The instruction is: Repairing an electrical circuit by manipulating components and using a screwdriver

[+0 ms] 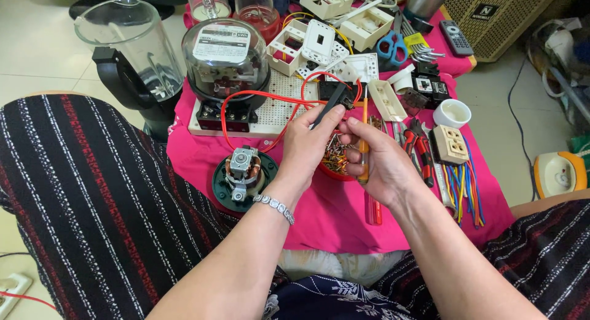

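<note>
My left hand (310,149), with a silver bracelet on its wrist, pinches a small black electrical part (332,101) with red wires (258,97) running from it. My right hand (381,160) grips an orange-handled screwdriver (364,136), its tip pointing up toward the black part. Both hands hover over a red bowl of small screws and terminals (336,160) on a pink cloth (332,209). The screwdriver's lower handle is hidden by my palm.
A glass-domed electric meter (225,62) stands on a white perforated board (276,108). A green motor base (243,175) lies at the left, a blender jar (132,50) beyond. White sockets (450,143), red pliers (421,148), coloured wires (464,188), blue scissors (392,48) crowd the right.
</note>
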